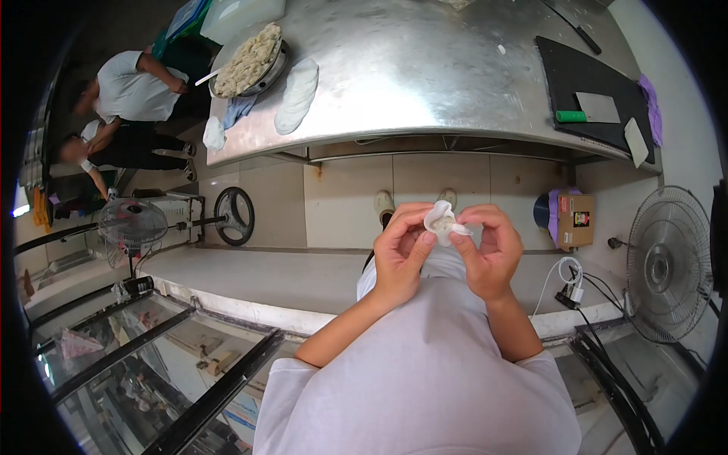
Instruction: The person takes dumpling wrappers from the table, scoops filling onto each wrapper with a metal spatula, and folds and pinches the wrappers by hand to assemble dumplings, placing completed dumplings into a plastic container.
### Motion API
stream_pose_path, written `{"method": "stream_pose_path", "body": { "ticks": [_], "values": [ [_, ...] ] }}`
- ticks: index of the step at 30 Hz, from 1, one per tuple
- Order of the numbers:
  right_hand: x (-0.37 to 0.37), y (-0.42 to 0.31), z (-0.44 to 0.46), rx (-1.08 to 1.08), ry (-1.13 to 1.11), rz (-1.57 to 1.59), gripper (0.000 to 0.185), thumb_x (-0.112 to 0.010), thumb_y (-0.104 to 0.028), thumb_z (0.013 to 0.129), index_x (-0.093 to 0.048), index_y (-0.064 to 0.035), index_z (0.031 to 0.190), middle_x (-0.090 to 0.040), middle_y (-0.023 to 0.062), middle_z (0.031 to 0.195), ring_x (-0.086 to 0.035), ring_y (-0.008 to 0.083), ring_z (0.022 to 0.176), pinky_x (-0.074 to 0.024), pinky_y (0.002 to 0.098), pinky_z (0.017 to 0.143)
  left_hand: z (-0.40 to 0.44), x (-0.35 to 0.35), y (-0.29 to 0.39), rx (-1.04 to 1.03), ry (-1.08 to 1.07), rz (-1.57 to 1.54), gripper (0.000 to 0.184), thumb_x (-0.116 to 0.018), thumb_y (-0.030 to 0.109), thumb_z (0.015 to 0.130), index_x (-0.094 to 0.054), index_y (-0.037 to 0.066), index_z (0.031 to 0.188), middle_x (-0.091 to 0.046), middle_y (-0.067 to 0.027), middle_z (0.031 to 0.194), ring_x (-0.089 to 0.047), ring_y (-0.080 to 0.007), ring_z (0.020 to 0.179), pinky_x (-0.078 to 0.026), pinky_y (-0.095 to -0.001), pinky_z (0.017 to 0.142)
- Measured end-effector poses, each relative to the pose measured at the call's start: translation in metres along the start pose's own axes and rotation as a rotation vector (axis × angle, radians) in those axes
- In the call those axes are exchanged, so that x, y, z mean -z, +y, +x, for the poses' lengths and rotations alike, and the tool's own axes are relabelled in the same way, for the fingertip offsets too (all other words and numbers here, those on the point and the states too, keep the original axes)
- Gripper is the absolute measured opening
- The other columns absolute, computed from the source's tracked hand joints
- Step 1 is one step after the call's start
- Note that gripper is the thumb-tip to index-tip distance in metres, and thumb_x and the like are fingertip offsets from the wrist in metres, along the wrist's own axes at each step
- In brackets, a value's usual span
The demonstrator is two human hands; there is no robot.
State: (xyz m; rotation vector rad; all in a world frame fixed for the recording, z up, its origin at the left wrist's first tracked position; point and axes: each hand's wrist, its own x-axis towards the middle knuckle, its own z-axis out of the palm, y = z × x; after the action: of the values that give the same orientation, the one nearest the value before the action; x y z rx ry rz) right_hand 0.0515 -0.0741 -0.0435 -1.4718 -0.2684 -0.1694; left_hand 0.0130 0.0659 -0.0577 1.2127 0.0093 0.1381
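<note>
In front of my chest I hold a dumpling (441, 218), a thin white wrapper partly folded around pale filling. My left hand (402, 254) pinches its left side between thumb and fingers. On the other side, the thumb and fingers of my right hand (490, 254) grip the wrapper's edge. The upper part of the wrapper stands open, so some filling shows. A row of overlapping round wrappers (297, 96) lies on the steel table (409, 68) ahead. Beside it is a metal bowl (274, 70) heaped with filling (249, 61), with a white utensil handle sticking out.
At the table's right are a black cutting board (584, 80), a green-handled cleaver (595, 108) and a knife (588, 38). A standing fan (661, 254) and a cardboard box (580, 220) are on the right. Two people (136, 87) stand at the left, near another fan (133, 224).
</note>
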Motion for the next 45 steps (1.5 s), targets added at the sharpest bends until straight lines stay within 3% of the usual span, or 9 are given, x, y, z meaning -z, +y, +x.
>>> {"method": "stream_pose_path", "body": {
  "ticks": [13, 23, 26, 32, 34, 40, 45],
  "values": [
    [0.008, 0.000, 0.007, 0.084, -0.112, -0.092, 0.013, -0.075, -0.003, 0.081, -0.065, 0.0009, 0.089, -0.065, 0.0116, 0.089, -0.062, 0.0188, 0.078, -0.0496, 0.0275, 0.070, 0.006, 0.003, 0.002, -0.046, -0.063, -0.026, 0.029, -0.060, 0.009, 0.094, -0.057, -0.004, 0.121, -0.051, -0.0117, 0.121, -0.054, -0.0193, 0.111, -0.045, -0.0327, 0.096],
    [0.006, -0.010, 0.010, -0.022, -0.093, -0.083, 0.020, -0.078, -0.009, 0.080, -0.065, 0.0000, 0.093, -0.064, 0.0109, 0.088, -0.062, 0.0188, 0.078, -0.0494, 0.0286, 0.070, 0.008, 0.011, 0.004, -0.049, -0.177, 0.010, 0.030, -0.059, 0.017, 0.096, -0.060, -0.002, 0.120, -0.050, -0.0126, 0.122, -0.052, -0.0207, 0.114, -0.042, -0.0349, 0.098],
    [0.009, -0.005, 0.012, 0.018, -0.175, -0.131, 0.020, -0.077, -0.010, 0.081, -0.065, 0.0003, 0.093, -0.063, 0.0104, 0.087, -0.061, 0.0183, 0.077, -0.0492, 0.0283, 0.070, 0.009, 0.014, 0.004, -0.030, -0.206, 0.067, 0.030, -0.059, 0.018, 0.097, -0.060, -0.002, 0.119, -0.050, -0.0129, 0.123, -0.051, -0.0209, 0.115, -0.042, -0.0352, 0.098],
    [0.005, -0.001, 0.008, 0.012, -0.143, -0.167, 0.016, -0.075, -0.009, 0.083, -0.065, -0.0004, 0.092, -0.062, 0.0098, 0.087, -0.060, 0.0181, 0.077, -0.0486, 0.0278, 0.070, 0.008, -0.001, 0.006, 0.039, -0.025, -0.008, 0.026, -0.061, 0.014, 0.095, -0.062, 0.000, 0.116, -0.055, -0.0117, 0.119, -0.055, -0.0180, 0.107, -0.045, -0.0306, 0.090],
    [0.003, 0.001, 0.006, 0.000, -0.107, -0.160, 0.015, -0.074, -0.008, 0.083, -0.065, -0.0004, 0.092, -0.062, 0.0100, 0.087, -0.060, 0.0183, 0.077, -0.0485, 0.0281, 0.069, 0.006, -0.002, -0.002, -0.066, 0.115, 0.005, 0.023, -0.063, 0.010, 0.094, -0.062, 0.000, 0.115, -0.057, -0.0116, 0.119, -0.056, -0.0157, 0.101, -0.046, -0.0271, 0.084],
    [-0.004, -0.001, 0.006, 0.095, -0.039, -0.243, 0.015, -0.074, -0.007, 0.082, -0.065, -0.0010, 0.092, -0.063, 0.0102, 0.088, -0.060, 0.0202, 0.077, -0.0489, 0.0293, 0.069, 0.001, 0.001, -0.006, -0.146, 0.088, 0.219, 0.021, -0.064, 0.009, 0.093, -0.063, 0.000, 0.112, -0.057, -0.0123, 0.118, -0.054, -0.0132, 0.092, -0.045, -0.0245, 0.075],
    [-0.002, -0.001, 0.007, 0.127, -0.079, -0.213, 0.016, -0.076, -0.007, 0.080, -0.066, -0.0008, 0.091, -0.065, 0.0104, 0.089, -0.062, 0.0209, 0.078, -0.0493, 0.0300, 0.070, 0.004, 0.001, -0.002, -0.137, 0.061, 0.157, 0.021, -0.064, 0.010, 0.093, -0.063, 0.000, 0.111, -0.057, -0.0116, 0.116, -0.053, -0.0130, 0.090, -0.044, -0.0245, 0.075]
  ]
}}
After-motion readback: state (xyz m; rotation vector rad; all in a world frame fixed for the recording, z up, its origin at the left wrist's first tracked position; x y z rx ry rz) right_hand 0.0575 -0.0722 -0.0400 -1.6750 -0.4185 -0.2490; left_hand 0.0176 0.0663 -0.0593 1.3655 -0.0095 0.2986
